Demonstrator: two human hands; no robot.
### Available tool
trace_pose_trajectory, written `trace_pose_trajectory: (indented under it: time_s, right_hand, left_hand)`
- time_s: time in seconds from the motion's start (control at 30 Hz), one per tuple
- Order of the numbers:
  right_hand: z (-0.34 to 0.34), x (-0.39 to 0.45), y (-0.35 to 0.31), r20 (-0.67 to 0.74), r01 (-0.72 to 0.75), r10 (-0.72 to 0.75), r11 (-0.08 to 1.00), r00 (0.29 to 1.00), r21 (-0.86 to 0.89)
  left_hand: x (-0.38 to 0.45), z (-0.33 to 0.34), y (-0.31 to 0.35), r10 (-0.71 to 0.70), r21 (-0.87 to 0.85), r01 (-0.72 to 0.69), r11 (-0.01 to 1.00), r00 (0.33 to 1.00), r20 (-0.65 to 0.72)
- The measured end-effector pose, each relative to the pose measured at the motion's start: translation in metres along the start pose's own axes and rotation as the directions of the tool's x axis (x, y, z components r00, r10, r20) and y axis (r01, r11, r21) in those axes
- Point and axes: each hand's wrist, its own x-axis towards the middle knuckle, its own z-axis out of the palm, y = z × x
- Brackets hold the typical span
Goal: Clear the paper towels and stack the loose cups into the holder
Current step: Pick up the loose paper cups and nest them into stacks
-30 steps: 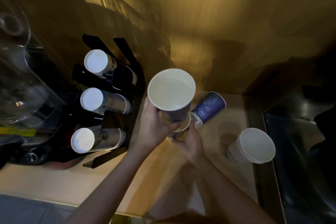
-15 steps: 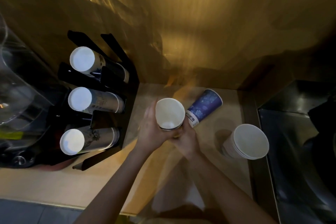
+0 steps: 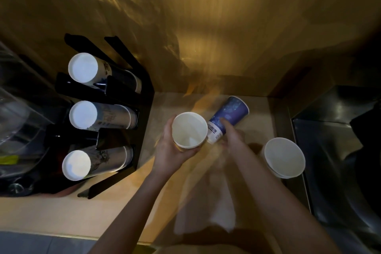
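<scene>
My left hand (image 3: 171,148) grips a white paper cup stack (image 3: 189,130), its mouth facing up, just above the counter. My right hand (image 3: 231,138) reaches over a blue cup (image 3: 228,117) lying on its side, fingers touching its wall; the hand is blurred and the grip is not plain. A stack of white cups (image 3: 284,158) lies at the right by the counter's edge. The black cup holder (image 3: 144,97) at the left carries three rows of cups (image 3: 103,115) with their bottoms toward me. A white paper towel (image 3: 214,212) lies under my right forearm.
A beige counter (image 3: 51,212) runs below. A dark metal sink (image 3: 340,150) borders it on the right. A clear plastic container (image 3: 18,130) stands at the far left. A brown wall rises behind.
My left hand has lowered the white cup stack toward the counter. My right hand has left that stack and moved right onto the lying blue cup.
</scene>
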Motion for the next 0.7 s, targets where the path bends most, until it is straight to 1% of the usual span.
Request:
trace_pose_trajectory:
  time_s: [0.03, 0.07, 0.13, 0.17, 0.23, 0.3, 0.33, 0.37, 0.43, 0.5, 0.57, 0.6, 0.7]
  right_hand:
    - [0.002, 0.002, -0.001, 0.077, -0.066, 0.063, 0.997, 0.995, 0.044]
    - [0.004, 0.003, -0.001, 0.135, -0.094, 0.086, 0.994, 0.987, 0.053]
    - [0.008, 0.006, -0.001, 0.164, -0.045, 0.051, 0.998, 0.985, -0.037]
    - [0.009, 0.008, -0.002, 0.134, 0.001, 0.012, 0.995, 0.991, -0.095]
    - [0.012, 0.013, -0.004, 0.032, 0.081, -0.076, 0.982, 0.997, -0.170]
    - [0.014, 0.016, -0.009, -0.029, 0.119, -0.128, 0.971, 0.991, -0.205]
    - [0.015, 0.016, -0.010, -0.034, 0.118, -0.127, 0.972, 0.991, -0.202]
    - [0.016, 0.014, -0.012, -0.020, 0.109, -0.114, 0.977, 0.993, -0.185]
    - [0.021, 0.013, -0.016, 0.063, 0.057, -0.048, 0.988, 0.997, -0.144]
    - [0.029, 0.012, -0.020, 0.168, -0.016, 0.025, 0.998, 0.986, -0.053]
    - [0.041, 0.019, -0.023, 0.226, -0.067, 0.061, 0.998, 0.972, 0.019]
    - [0.046, 0.020, -0.026, 0.251, -0.081, 0.068, 0.996, 0.966, 0.042]
    - [0.060, 0.016, -0.037, 0.245, -0.099, 0.077, 0.992, 0.966, 0.081]
  left_hand:
    - [0.000, 0.000, 0.000, -0.001, -0.004, 0.001, 1.000, 1.000, -0.001]
    - [-0.001, 0.000, 0.000, -0.001, -0.008, 0.001, 1.000, 1.000, -0.004]
    - [-0.001, 0.000, -0.001, 0.001, -0.019, -0.001, 1.000, 1.000, -0.009]
    - [-0.001, 0.000, -0.002, 0.000, -0.025, 0.000, 1.000, 1.000, -0.010]
    - [0.001, 0.001, -0.004, -0.004, -0.044, 0.004, 0.999, 1.000, -0.010]
    - [0.002, 0.001, -0.005, -0.007, -0.065, 0.007, 0.998, 1.000, -0.007]
    - [0.002, 0.001, -0.005, -0.007, -0.077, 0.007, 0.997, 1.000, -0.002]
    - [0.002, 0.001, -0.005, -0.006, -0.088, 0.007, 0.996, 1.000, 0.005]
    - [0.002, 0.000, -0.005, -0.003, -0.100, 0.005, 0.995, 1.000, 0.015]
    - [0.002, -0.001, -0.005, -0.009, -0.103, 0.012, 0.995, 1.000, 0.022]
    - [0.003, -0.001, -0.006, -0.015, -0.106, 0.018, 0.994, 1.000, 0.025]
    - [0.002, -0.001, -0.007, -0.014, -0.110, 0.016, 0.994, 1.000, 0.023]
    - [0.002, 0.001, -0.010, -0.019, -0.129, 0.023, 0.991, 0.999, 0.026]
